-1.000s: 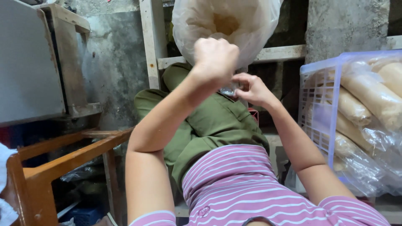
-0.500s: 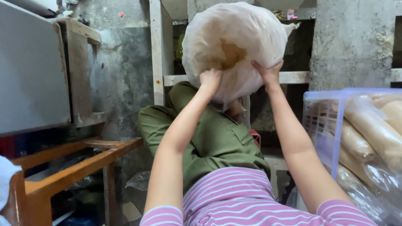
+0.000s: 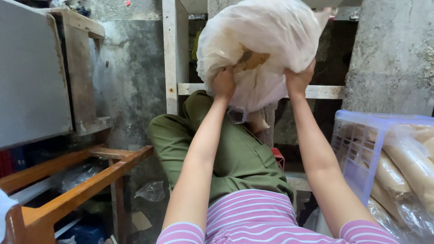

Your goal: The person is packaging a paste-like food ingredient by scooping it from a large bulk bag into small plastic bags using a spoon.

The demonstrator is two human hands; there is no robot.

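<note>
Both arms are raised in front of the body. The left hand (image 3: 224, 82) grasps the lower left side of a bulging white plastic bag (image 3: 262, 45), fingers clenched into the film. The right hand (image 3: 298, 79) grips its lower right side. The bag hangs above the lap, before a white wooden frame (image 3: 171, 54). A lilac crate (image 3: 357, 153) of wrapped rolls stands at right.
</note>
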